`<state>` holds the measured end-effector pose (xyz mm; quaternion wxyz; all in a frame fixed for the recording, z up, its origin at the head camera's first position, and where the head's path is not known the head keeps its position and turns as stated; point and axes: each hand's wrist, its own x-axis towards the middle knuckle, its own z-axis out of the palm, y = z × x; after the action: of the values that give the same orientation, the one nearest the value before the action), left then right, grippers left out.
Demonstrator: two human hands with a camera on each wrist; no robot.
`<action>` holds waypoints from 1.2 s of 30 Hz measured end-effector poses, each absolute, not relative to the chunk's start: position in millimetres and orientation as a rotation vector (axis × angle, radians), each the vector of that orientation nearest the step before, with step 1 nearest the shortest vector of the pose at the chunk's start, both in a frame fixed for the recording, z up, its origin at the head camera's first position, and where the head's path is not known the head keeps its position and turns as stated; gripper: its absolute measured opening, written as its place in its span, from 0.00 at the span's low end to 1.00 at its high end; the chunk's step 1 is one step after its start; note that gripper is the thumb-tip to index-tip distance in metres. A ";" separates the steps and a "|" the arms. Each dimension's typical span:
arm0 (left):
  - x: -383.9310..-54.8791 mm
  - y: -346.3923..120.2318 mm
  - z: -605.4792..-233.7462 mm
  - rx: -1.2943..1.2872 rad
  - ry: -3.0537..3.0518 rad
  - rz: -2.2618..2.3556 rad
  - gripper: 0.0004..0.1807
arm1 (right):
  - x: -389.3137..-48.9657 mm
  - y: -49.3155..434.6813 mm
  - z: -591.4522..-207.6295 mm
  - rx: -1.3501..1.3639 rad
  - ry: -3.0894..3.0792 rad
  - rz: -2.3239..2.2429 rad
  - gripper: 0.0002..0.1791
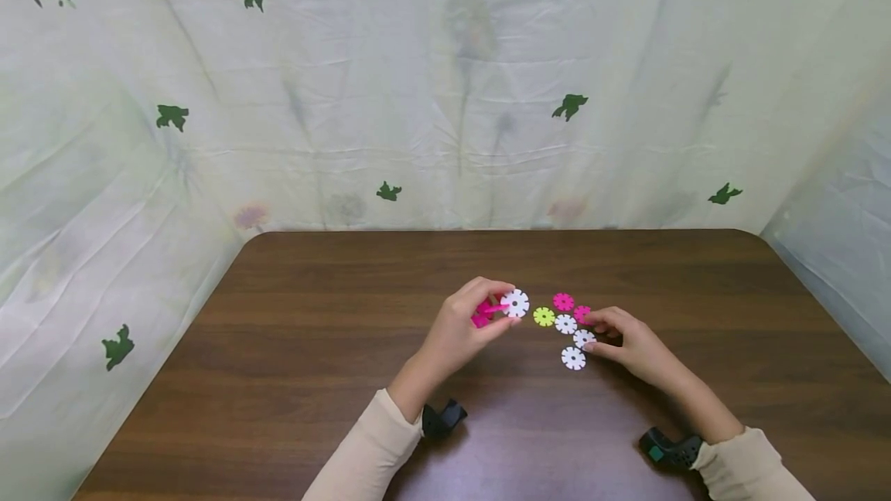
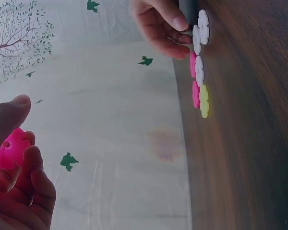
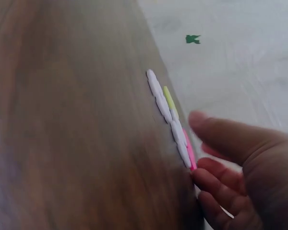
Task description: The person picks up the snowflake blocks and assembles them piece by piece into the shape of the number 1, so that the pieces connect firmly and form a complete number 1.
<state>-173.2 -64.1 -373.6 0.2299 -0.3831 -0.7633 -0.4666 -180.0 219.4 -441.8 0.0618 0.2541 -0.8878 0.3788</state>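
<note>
My left hand (image 1: 468,311) is raised over the table, gripping pink notched discs (image 1: 480,314) joined to a white notched disc (image 1: 516,303). In the left wrist view a pink disc (image 2: 13,148) shows between thumb and fingers; the white one is out of sight there. My right hand (image 1: 636,346) is low at the right side of a loose group, thumb and fingers apart. Its fingertips are right at a pink disc (image 1: 582,315), its thumb tip at a white disc (image 1: 584,339). Beside these lie a yellow-green disc (image 1: 544,317), another pink disc (image 1: 563,301) and other white discs (image 1: 573,359).
The brown wooden table (image 1: 313,346) has rounded far corners. Behind it hangs a pale cloth (image 1: 418,99) with green leaf and bird shapes. Each wrist wears a dark camera, one on the left (image 1: 444,418) and one on the right (image 1: 670,449).
</note>
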 end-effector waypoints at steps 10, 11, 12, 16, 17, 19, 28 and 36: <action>-160.1 -62.3 -355.7 -1.038 -2.105 -1.281 0.20 | -179.0 218.2 -444.6 0.731 -2.768 1.127 0.15; -157.3 -62.3 -351.7 -1.038 -2.105 -1.284 0.20 | -178.9 218.1 -444.3 0.736 -2.767 1.138 0.15; -155.1 -62.3 -348.6 -1.038 -2.106 -1.285 0.19 | -178.7 218.0 -443.7 0.739 -2.768 1.149 0.15; -150.8 -63.0 -342.9 -1.030 -2.113 -1.284 0.19 | -178.1 217.2 -441.7 0.783 -2.741 1.184 0.15; -151.1 -63.1 -343.4 -1.030 -2.113 -1.283 0.19 | -178.1 216.9 -441.0 0.789 -2.738 1.188 0.15; -152.3 -63.2 -345.0 -1.026 -2.120 -1.277 0.19 | -178.1 216.6 -439.6 0.794 -2.732 1.197 0.14; -172.2 -64.7 -373.6 -1.029 -2.119 -1.272 0.21 | -177.0 215.7 -426.4 0.776 -2.739 1.287 0.14; -172.8 -65.9 -373.0 -1.046 -2.118 -1.276 0.20 | -174.2 210.7 -409.7 0.711 -2.701 1.338 0.10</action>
<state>-172.8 -65.9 -373.0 0.2262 -0.3796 -0.7684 -0.4630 -174.2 210.7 -409.7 0.0223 0.2294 -0.8719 0.4320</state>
